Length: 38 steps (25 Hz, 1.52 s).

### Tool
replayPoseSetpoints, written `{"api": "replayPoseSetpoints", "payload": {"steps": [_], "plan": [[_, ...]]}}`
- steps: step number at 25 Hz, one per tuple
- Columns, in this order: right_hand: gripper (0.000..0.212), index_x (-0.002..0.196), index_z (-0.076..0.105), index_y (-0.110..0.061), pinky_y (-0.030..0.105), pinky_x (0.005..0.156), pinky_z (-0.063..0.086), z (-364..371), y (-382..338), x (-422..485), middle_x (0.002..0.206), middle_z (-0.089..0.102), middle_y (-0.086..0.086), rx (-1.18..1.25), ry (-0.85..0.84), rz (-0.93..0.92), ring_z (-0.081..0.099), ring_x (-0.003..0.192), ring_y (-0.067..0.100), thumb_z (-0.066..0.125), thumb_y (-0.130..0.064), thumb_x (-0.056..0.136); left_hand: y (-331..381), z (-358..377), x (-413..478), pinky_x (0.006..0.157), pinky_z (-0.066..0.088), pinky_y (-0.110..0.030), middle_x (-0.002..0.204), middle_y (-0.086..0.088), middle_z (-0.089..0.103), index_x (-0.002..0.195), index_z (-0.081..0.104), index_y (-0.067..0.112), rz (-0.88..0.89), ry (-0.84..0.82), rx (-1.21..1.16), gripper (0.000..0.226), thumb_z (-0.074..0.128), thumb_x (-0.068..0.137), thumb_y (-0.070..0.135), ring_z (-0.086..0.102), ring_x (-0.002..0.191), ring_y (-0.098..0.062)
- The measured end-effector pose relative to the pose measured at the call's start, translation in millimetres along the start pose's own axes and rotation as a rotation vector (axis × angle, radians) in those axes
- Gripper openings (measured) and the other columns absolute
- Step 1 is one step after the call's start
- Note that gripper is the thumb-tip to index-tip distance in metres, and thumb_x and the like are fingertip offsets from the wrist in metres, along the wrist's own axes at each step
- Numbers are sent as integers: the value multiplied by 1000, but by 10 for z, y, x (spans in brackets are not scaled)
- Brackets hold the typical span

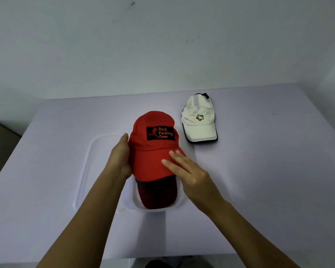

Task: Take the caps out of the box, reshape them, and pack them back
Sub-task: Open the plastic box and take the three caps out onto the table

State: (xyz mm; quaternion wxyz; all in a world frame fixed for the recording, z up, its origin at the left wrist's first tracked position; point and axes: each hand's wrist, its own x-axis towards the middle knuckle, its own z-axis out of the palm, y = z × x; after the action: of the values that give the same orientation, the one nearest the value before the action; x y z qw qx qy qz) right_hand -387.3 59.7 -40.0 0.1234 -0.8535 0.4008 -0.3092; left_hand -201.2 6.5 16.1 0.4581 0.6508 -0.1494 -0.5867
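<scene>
Head view: at frame center, the left hand (122, 157) grips a red cap (153, 151) over a clear plastic box (87, 165), right hand (190, 171) spread flat on its brim; a white cap (198, 120) lies upper right on the bench (259, 171).

- A pale lavender table (259, 171) fills the lower part of the view, its surface smooth and matte.
- A plain whitish wall (162, 45) rises behind it, with a small dark smudge (132, 4) near the top.
- A brownish object (0, 144), unclear, sits past the table's left edge.
</scene>
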Motion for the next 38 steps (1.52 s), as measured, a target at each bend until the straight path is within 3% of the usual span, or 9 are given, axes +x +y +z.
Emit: {"api": "replayPoseSetpoints", "payload": {"steps": [4,7,11,16,20,26,29,33,38], "plan": [[71,138,21,-56,19,113,21,-439,124,-390,156,-6,-22,604,-161,414,2,143,-4,60,-40,81,-226,448,-177,92,51,-44,100,-8,71,89,68,21,269,12,156,37,39,96,41,65,98,-26],[90,129,12,-65,41,110,31,-727,371,-631,154,8,-23,761,100,862,21,139,8,60,-81,55,-668,875,-213,99,48,-43,112,-5,70,110,67,19,355,-171,174,36,42,94,39,63,109,-22],[84,134,18,-53,38,101,40,-992,932,-1187,131,38,-27,730,155,1048,42,124,12,71,-45,69,-1455,1579,-194,103,43,-37,124,5,62,125,57,26,301,-376,365,42,32,97,44,56,116,-11],[100,139,20,-54,54,106,37,-886,1678,-1878,147,37,-5,495,93,1241,40,133,23,70,-74,56,-2244,2130,-75,106,42,-45,138,1,50,139,40,31,95,-514,460,61,41,88,63,50,125,-18],[84,144,18,-47,55,112,27,-915,2164,-1970,153,29,1,343,39,1218,31,138,28,61,-65,74,-2558,2511,167,107,40,-49,149,-3,35,147,21,34,143,-456,649,92,55,69,70,41,133,-24],[86,144,17,-44,53,112,27,-971,2716,-2034,154,29,2,283,-18,1190,32,139,28,43,-77,69,-2408,3020,134,113,32,-42,156,-11,23,151,-2,15,245,-540,884,71,42,96,24,33,139,-31],[82,149,9,-33,53,117,16,-1066,2672,-2007,158,18,10,234,-30,1208,16,144,32,49,-61,83,-2330,3015,65,111,32,-37,159,-11,14,149,-11,15,205,-579,949,70,36,97,17,31,140,-32],[70,149,13,-23,45,116,9,-1190,2304,-1650,158,11,11,66,157,1042,5,146,31,52,-34,93,-2014,2738,-163,95,34,-19,150,-5,34,151,8,17,326,-519,826,58,35,99,13,38,136,-24],[59,146,29,-18,42,118,15,-825,1775,-808,154,27,8,53,103,645,12,145,26,51,-17,91,-1487,1813,-134,105,30,-22,154,0,30,150,16,20,518,-198,758,57,38,98,15,37,137,-19]]}}
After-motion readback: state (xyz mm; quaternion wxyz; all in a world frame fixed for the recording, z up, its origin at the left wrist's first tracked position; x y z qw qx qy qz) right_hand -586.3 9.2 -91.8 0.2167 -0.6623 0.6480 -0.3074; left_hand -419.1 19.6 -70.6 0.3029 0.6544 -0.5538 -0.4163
